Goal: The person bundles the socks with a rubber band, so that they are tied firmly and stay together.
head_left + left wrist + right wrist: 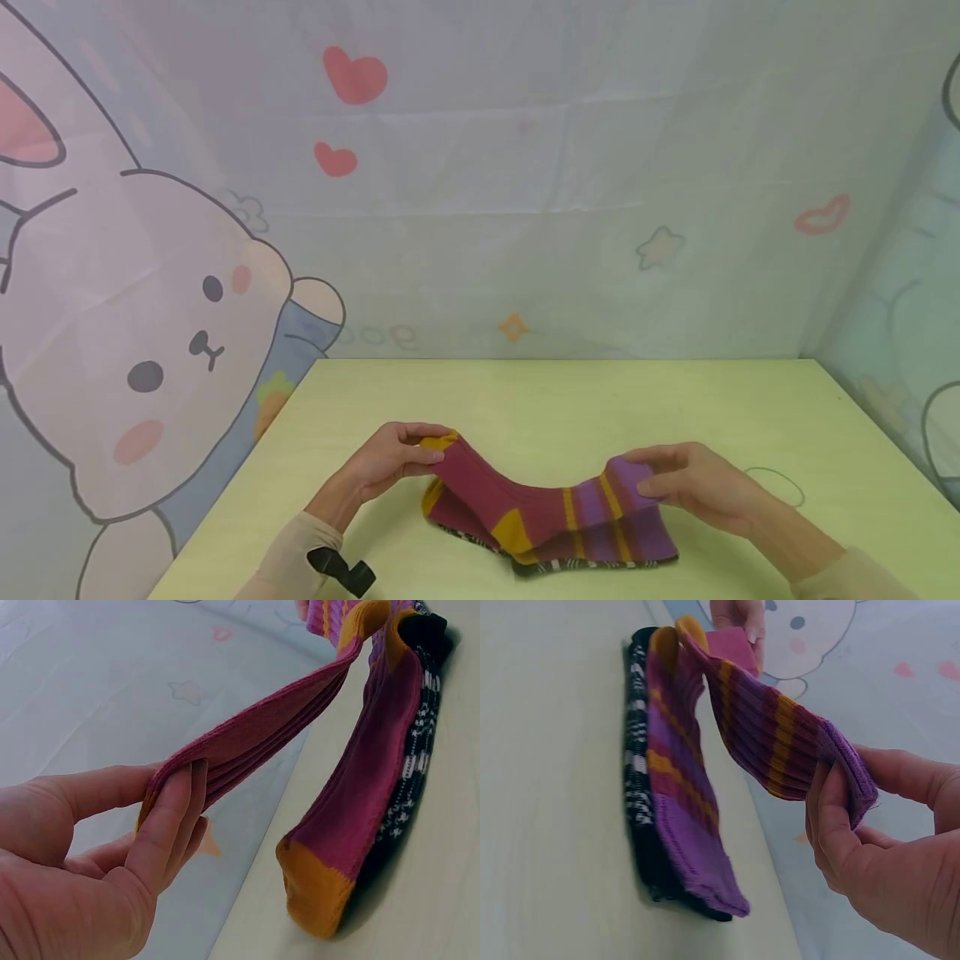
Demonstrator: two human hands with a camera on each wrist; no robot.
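Between my hands hangs a maroon sock [498,479] with mustard toe and heel and a purple striped cuff. My left hand [390,458] pinches its toe end between thumb and fingers. At the other end, my right hand [701,483] pinches the cuff. Just below lies a matching maroon sock [352,795], its mustard toe and purple cuff showing in the wrist views. That one rests on black-and-white patterned socks [638,742], which are mostly covered; how many there are I cannot tell. The held sock is raised at both ends, its heel close over the lower one.
The pile lies on a pale yellow-green table [570,408] near its front. A thin greenish loop [776,475] lies right of my right hand. Behind the table hangs a printed cloth [487,250] with a rabbit and hearts. A black strap mount [341,571] sits on my left wrist.
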